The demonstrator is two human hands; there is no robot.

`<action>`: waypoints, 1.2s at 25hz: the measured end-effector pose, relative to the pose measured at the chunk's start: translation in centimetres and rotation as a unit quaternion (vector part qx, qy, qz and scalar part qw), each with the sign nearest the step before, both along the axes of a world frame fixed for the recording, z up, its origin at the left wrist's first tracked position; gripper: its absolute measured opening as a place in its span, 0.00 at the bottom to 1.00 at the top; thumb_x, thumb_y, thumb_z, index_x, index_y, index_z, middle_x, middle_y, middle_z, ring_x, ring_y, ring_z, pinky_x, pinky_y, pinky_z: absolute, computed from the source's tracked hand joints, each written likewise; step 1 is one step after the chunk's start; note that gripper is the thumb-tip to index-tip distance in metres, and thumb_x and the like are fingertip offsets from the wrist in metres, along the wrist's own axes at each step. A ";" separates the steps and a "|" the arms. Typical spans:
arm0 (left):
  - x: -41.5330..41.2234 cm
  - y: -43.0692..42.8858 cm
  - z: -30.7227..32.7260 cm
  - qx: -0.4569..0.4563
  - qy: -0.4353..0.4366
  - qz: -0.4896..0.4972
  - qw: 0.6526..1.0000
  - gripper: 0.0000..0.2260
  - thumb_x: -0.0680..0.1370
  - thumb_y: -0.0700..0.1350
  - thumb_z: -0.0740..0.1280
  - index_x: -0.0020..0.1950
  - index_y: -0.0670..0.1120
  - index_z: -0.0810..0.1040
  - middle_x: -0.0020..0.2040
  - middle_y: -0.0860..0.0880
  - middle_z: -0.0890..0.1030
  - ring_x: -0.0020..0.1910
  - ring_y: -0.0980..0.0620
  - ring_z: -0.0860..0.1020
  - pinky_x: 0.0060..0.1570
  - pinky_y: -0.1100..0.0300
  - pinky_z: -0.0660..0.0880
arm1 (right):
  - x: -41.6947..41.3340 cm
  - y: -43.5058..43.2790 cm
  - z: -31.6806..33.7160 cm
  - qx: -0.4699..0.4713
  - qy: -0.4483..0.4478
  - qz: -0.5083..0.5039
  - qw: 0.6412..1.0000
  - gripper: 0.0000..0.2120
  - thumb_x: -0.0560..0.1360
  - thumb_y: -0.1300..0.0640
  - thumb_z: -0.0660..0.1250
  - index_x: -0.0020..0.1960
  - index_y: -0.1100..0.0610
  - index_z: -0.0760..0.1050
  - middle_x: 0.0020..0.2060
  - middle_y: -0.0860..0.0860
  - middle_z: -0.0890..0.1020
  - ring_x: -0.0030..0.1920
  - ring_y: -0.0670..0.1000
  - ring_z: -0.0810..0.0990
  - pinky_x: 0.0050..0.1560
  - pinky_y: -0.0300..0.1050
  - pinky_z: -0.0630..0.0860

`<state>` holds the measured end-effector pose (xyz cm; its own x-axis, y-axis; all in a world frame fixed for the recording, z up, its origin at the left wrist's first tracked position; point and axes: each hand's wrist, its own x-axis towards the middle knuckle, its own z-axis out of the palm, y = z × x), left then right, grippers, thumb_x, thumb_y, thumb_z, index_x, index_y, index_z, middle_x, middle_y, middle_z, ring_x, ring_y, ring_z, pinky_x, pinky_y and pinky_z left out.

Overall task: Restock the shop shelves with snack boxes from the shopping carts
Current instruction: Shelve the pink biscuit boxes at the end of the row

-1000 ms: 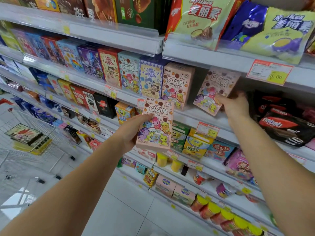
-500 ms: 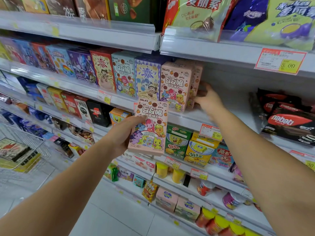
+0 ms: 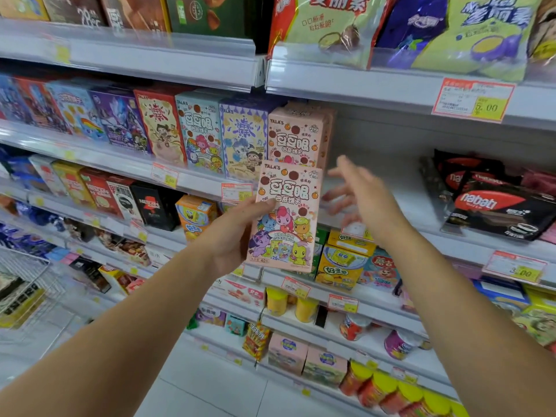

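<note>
Gripping with my left hand [image 3: 231,236], I am holding a tall pink cardboard snack box [image 3: 285,218] by its left long edge, thumb lying across the printed front. It is hanging upright in the air, just in front of the white metal shelf [image 3: 391,182]. My right hand [image 3: 361,194] is hovering just beside the box's right edge, fingers spread wide and blurred, holding nothing.

I am judging the box light and stiff, though thin card will dent if squeezed and the glossy print may slip. Pinching both long edges low down looks the safest hold.

I am reading "TALA'S" at its top left corner, large Chinese characters under it, cartoon ponies below, and "40" near the bottom edge. A matching pink box [image 3: 296,136] is standing on the shelf behind it, closing a row of upright boxes, with bare shelf to its right. Further right, black and red wafer packs [image 3: 496,203] are showing "nabati". Above, a red and yellow price tag [image 3: 474,99] is reading "5.00".
</note>
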<state>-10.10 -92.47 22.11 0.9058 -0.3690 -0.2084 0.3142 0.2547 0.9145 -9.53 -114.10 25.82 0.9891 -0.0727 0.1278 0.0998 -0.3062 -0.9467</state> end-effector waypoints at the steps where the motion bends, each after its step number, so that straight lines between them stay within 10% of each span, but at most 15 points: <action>1: 0.0 -0.8 0.4 -0.001 0.002 -0.010 1.000 0.24 0.75 0.50 0.68 0.70 0.47 0.72 0.58 0.45 0.84 0.54 0.46 0.84 0.50 0.50 0.82 | -1.1 -0.2 0.2 -0.013 0.061 0.059 0.996 0.16 0.77 0.40 0.62 0.59 0.49 0.75 0.45 0.52 0.85 0.42 0.52 0.84 0.37 0.48 0.80; 11: 2.6 -3.7 1.3 0.088 -0.033 -0.032 0.995 0.18 0.78 0.57 0.66 0.67 0.55 0.74 0.62 0.54 0.81 0.61 0.53 0.79 0.63 0.51 0.75 | 1.3 -8.7 1.6 0.284 0.101 -0.125 0.945 0.05 0.75 0.55 0.69 0.48 0.56 0.78 0.38 0.52 0.85 0.37 0.50 0.85 0.37 0.46 0.83; 20: 3.9 -1.2 1.1 0.079 -0.043 -0.007 0.996 0.19 0.80 0.53 0.65 0.71 0.53 0.72 0.65 0.54 0.79 0.62 0.51 0.79 0.65 0.47 0.74 | 11.0 -7.3 0.9 0.021 -0.051 -0.212 0.976 0.14 0.75 0.62 0.69 0.59 0.58 0.74 0.55 0.52 0.82 0.52 0.52 0.82 0.54 0.56 0.80; 25: 4.8 -1.4 2.3 0.065 -0.047 0.002 0.997 0.18 0.81 0.53 0.63 0.71 0.54 0.73 0.65 0.54 0.79 0.62 0.52 0.79 0.61 0.50 0.76 | 13.0 -4.2 1.2 0.087 -0.013 -0.085 0.993 0.22 0.77 0.66 0.64 0.68 0.54 0.69 0.56 0.52 0.82 0.48 0.51 0.83 0.39 0.47 0.81; 30: 5.2 -1.5 2.6 0.053 -0.044 0.003 0.998 0.19 0.80 0.54 0.64 0.71 0.55 0.73 0.66 0.53 0.79 0.61 0.51 0.80 0.61 0.49 0.77 | 13.0 -1.2 -0.1 0.152 0.019 -0.061 0.986 0.27 0.79 0.67 0.54 0.73 0.47 0.64 0.53 0.51 0.82 0.49 0.56 0.81 0.53 0.57 0.78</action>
